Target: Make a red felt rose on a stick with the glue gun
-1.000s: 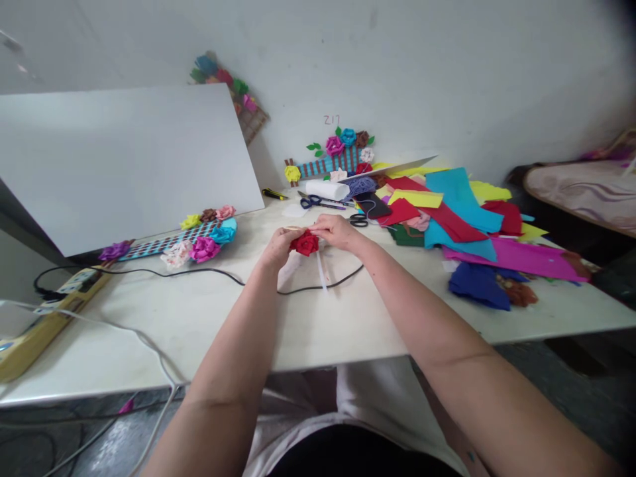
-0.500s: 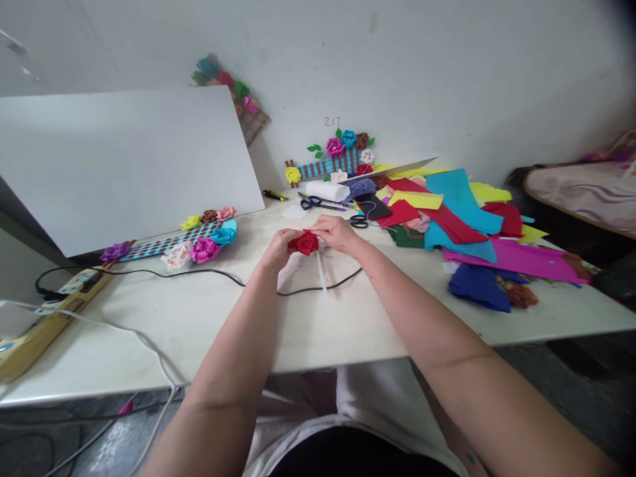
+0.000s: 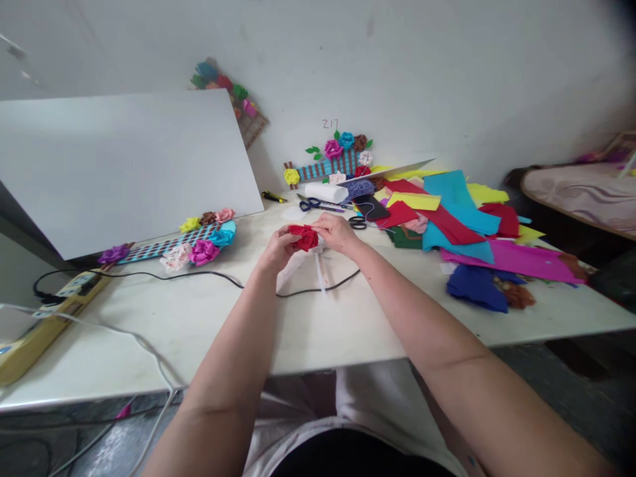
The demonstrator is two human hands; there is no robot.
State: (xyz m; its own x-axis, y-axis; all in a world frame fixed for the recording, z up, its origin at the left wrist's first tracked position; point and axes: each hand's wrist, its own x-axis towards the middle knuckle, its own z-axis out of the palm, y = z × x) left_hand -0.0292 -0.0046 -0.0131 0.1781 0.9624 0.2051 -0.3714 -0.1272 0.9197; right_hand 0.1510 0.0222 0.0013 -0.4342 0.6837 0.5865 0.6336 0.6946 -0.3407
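A red paper flower (image 3: 305, 238) is held above the middle of the table, between my two hands. My left hand (image 3: 279, 248) grips its left side, fingers closed on it. From the right, my right hand (image 3: 334, 232) pinches the flower's upper right edge. Below the flower a whitish glue stick (image 3: 319, 273) points toward me, its far end hidden under my right hand. Scissors with dark blue handles (image 3: 311, 204) lie just beyond the hands, and black-handled scissors (image 3: 357, 222) lie to the right.
Coloured paper sheets (image 3: 452, 205) are heaped on the right. A flower-trimmed blue and brown craft (image 3: 169, 245) rests at left, near a leaning white board (image 3: 129, 172). A black cord (image 3: 199, 271) crosses the table (image 3: 318, 338) from the power strip (image 3: 54, 318). A yellow cutter (image 3: 274, 196) lies at the back.
The red flower has turned and risen slightly, so more of its face shows. My left fingers have shifted on it, while my right hand stays at its edge.
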